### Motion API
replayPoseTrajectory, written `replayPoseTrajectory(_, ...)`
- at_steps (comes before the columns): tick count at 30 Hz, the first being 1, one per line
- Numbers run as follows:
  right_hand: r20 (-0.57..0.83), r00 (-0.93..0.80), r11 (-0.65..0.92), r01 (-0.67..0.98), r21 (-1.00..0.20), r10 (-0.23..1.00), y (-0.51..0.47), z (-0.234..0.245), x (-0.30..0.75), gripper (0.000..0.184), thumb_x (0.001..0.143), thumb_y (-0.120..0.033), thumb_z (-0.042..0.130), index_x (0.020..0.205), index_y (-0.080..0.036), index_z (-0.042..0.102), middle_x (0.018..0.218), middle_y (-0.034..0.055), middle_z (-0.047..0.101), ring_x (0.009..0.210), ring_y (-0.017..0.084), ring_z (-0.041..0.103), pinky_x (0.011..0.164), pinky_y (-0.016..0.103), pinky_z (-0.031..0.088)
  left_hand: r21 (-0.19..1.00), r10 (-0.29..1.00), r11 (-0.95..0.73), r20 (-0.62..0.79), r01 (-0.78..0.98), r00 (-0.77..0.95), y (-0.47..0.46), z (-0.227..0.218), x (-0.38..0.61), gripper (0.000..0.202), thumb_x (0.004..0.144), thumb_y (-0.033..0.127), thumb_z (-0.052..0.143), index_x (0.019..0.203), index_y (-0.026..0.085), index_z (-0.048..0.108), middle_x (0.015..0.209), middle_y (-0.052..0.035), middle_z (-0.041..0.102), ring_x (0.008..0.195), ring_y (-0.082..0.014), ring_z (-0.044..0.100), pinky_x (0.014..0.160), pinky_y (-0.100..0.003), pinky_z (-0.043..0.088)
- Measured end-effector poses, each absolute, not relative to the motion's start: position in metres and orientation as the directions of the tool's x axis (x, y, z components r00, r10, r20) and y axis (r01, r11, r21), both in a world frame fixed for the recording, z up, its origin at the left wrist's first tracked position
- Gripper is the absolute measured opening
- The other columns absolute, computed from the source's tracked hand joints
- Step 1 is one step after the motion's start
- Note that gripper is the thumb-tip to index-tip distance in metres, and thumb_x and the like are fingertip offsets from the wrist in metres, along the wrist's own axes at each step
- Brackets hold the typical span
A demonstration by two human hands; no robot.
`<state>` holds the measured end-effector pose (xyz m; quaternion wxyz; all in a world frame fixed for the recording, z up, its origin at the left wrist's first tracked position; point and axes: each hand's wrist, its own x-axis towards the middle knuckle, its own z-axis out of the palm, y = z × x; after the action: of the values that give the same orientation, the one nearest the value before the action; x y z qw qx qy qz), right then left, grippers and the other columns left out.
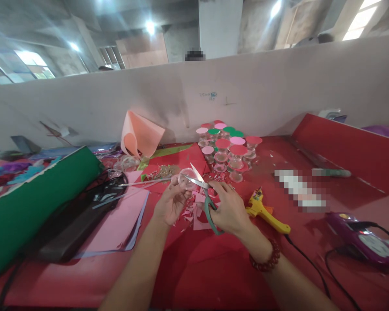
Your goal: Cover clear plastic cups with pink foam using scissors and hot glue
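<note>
My left hand (171, 202) pinches a small clear plastic cup (187, 178) by its side, above the red tabletop. Green-handled scissors (208, 205) are in my right hand (228, 207), fingers wrapped round the handles. The scissor blades are parted, and the lower one reaches to the cup's rim. Pink paper scraps (188, 210) lie below both hands, with a pink paper piece (202, 221) among them. Just beyond is a group of clear cups (236, 163) joined in hourglass shapes, topped with red, pink and green paper discs.
A yellow glue gun (262, 211) with a cord lies right of my right hand, near a purple power strip (363, 242). Pink paper sheets (116, 220) and a black bag (74, 229) are at left. Green (45, 203) and red (350, 151) boards flank the table.
</note>
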<state>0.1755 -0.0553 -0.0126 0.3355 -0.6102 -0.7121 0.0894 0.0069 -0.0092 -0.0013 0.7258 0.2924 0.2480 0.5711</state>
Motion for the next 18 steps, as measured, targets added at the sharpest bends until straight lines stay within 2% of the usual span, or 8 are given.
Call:
replayPoseTrajectory(4,0.377,-0.061,0.259,0.824,-0.504,0.924,-0.055,-0.014,0.176,0.043,0.077,-0.033,0.062,0.118,-0.019,0.059,0.116,0.0117,0.063,0.104,0.029,0.058,0.088,0.039,0.045,0.714,0.978,0.146,-0.001,-0.685,0.207,-0.009,0.0,0.006,0.042,0.062,0.006,0.076,0.101,0.018,0.064,0.078,0.0017,0.064,0.066,-0.0083,0.062,0.06,-0.017,0.052)
replayPoseTrajectory(9,0.333,0.006,0.185,0.824,-0.536,0.943,-0.05,-0.017,0.18,0.045,0.079,-0.041,0.063,0.118,-0.019,0.06,0.114,0.012,0.064,0.103,0.029,0.059,0.09,0.04,0.044,0.73,0.983,0.132,-0.007,-0.671,0.185,-0.009,0.001,0.006,0.051,0.06,0.005,0.077,0.107,0.02,0.065,0.079,0.0017,0.065,0.061,-0.0069,0.06,0.057,-0.015,0.05)
replayPoseTrajectory(12,0.319,0.04,0.148,0.826,-0.544,0.947,-0.047,-0.017,0.183,0.043,0.079,-0.039,0.063,0.118,-0.021,0.061,0.113,0.0111,0.065,0.102,0.028,0.06,0.09,0.038,0.044,0.718,0.985,0.143,-0.034,-0.681,0.171,-0.009,0.002,0.005,0.046,0.06,0.008,0.077,0.105,0.017,0.066,0.077,-0.0002,0.067,0.058,-0.0074,0.057,0.051,-0.016,0.047)
replayPoseTrajectory(15,0.285,0.086,0.089,0.832,-0.548,0.955,-0.045,-0.016,0.185,0.044,0.079,-0.04,0.063,0.119,-0.022,0.061,0.11,0.0106,0.066,0.096,0.027,0.062,0.082,0.035,0.046,0.683,0.985,0.168,-0.087,-0.711,0.149,-0.009,0.004,0.002,0.035,0.065,0.017,0.075,0.099,0.012,0.068,0.078,-0.004,0.068,0.054,-0.0071,0.053,0.045,-0.017,0.043)
replayPoseTrajectory(18,0.278,0.117,0.052,0.843,-0.535,0.953,-0.044,-0.015,0.185,0.044,0.079,-0.041,0.063,0.119,-0.022,0.062,0.108,0.0103,0.066,0.093,0.027,0.063,0.078,0.035,0.046,0.672,0.988,0.154,-0.108,-0.724,0.11,-0.007,0.004,0.0,0.031,0.068,0.018,0.073,0.098,0.012,0.068,0.08,-0.0045,0.069,0.054,-0.0068,0.052,0.045,-0.017,0.043)
